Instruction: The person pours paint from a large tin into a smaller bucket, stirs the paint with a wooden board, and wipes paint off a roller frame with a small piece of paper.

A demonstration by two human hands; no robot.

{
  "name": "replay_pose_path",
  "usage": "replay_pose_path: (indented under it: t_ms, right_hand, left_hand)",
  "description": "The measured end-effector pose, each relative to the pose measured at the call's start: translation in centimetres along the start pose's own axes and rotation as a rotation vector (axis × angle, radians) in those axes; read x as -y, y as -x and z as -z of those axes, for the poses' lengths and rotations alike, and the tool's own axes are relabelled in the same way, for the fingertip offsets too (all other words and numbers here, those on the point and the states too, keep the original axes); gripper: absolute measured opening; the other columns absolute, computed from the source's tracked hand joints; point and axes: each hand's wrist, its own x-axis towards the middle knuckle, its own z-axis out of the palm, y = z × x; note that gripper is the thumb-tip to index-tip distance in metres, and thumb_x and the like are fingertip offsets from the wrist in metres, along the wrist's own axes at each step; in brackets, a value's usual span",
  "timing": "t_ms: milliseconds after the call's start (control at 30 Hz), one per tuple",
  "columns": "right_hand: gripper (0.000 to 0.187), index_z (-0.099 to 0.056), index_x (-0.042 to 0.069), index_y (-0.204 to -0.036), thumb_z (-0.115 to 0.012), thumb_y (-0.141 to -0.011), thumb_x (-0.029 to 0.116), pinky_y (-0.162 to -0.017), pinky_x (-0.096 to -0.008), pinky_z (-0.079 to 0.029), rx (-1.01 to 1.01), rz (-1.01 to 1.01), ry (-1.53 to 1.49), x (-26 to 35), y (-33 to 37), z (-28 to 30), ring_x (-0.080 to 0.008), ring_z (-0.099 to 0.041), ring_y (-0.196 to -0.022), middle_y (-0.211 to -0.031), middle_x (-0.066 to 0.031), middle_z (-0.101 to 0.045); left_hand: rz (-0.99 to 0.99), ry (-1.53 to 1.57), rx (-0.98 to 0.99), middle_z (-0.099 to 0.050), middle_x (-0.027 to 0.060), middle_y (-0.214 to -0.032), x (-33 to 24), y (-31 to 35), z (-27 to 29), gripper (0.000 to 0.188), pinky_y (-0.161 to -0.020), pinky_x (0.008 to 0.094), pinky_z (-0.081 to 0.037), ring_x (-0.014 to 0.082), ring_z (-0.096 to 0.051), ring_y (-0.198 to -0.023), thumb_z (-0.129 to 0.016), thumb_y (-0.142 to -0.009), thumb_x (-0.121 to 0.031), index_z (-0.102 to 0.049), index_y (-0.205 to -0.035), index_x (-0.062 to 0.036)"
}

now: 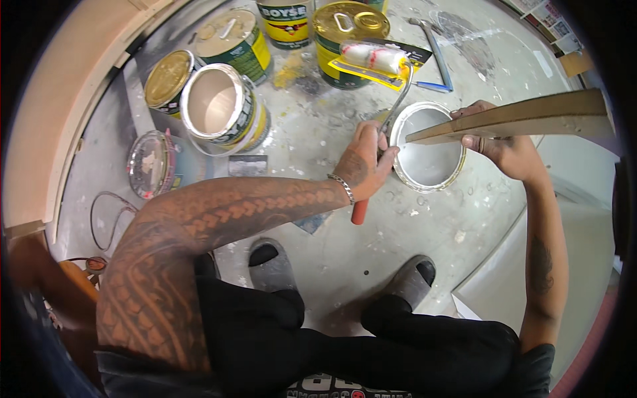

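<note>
My left hand (368, 159) is closed round a paint roller (359, 211); its red handle end sticks out below the fist. The bent metal rod runs up to a white sleeve with red stripes, above a yellow-and-black card (398, 81). Those fingers are close beside the rim of an open paint can (460, 166) with whitish-grey paint inside. From the right, my right hand (507, 152) grips a long wooden board (531, 114), thumb on the near side. The board's narrow end reaches over the can's mouth; whether it touches the paint, I cannot tell.
An open can (245, 129) of beige paint stands at left, near lidded cans (232, 43) and a gold-lidded can (352, 23). A clear tub (149, 166) sits left of my forearm. A hammer (434, 50) lies far right. My slippered feet (411, 282) rest on the stained floor.
</note>
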Motion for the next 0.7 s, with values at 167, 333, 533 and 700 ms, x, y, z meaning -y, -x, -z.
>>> replay_pose_path:
  t_ms: [167, 333, 533, 700]
  right_hand:
    - [0.035, -0.069, 0.003, -0.122, -0.075, -0.090, 0.015, -0.096, -0.0366, -0.051, -0.085, -0.031, -0.044, -0.1, -0.2, -3.3, -0.0203, -0.065, -0.108, -0.116, -0.0108, -0.072]
    - [0.037, -0.065, 0.001, -0.124, -0.073, -0.092, 0.019, -0.100, -0.0372, -0.049, -0.064, -0.161, -0.079, 0.0, -0.6, -3.1, -0.0216, -0.063, -0.114, -0.124, -0.0107, -0.068]
    - [0.036, -0.067, -0.001, -0.122, -0.072, -0.092, 0.019, -0.091, -0.0364, -0.053, -0.473, 0.020, -0.064, 0.4, -1.7, -1.1, -0.0196, -0.067, -0.103, -0.111, -0.0099, -0.072]
    - [0.036, -0.067, 0.000, -0.123, -0.069, -0.094, 0.022, -0.085, -0.0343, -0.055, -0.499, -0.098, -0.324, 0.2, -1.5, -0.7, -0.0189, -0.067, -0.100, -0.110, -0.0117, -0.071]
  left_hand:
    - [0.011, 0.011, -0.069, -0.050, 0.0084, -0.095, 1.0, -0.4, 0.1, 0.029, -0.057, 0.0278, -0.057, 0.0128, -0.065, -0.067, -0.062, -0.097, -0.007, -0.040, -0.115, 0.0020]
    - [0.140, -0.031, -0.081, -0.056, 0.0138, -0.098, 1.0, -0.9, 0.6, 0.026, -0.055, 0.0281, -0.056, 0.0148, -0.067, -0.065, -0.062, -0.098, -0.011, -0.038, -0.104, -0.0015]
    - [0.253, 0.284, -0.086, -0.048, 0.0139, -0.103, 0.2, -1.1, 1.0, 0.027, -0.055, 0.0312, -0.055, 0.0188, -0.066, -0.061, -0.064, -0.095, -0.009, -0.040, -0.102, 0.0003]
    - [0.195, 0.195, -0.074, -0.051, 0.0136, -0.100, 0.7, -1.1, 1.0, 0.027, -0.055, 0.0306, -0.057, 0.0168, -0.066, -0.063, -0.062, -0.097, -0.008, -0.038, -0.107, -0.0004]
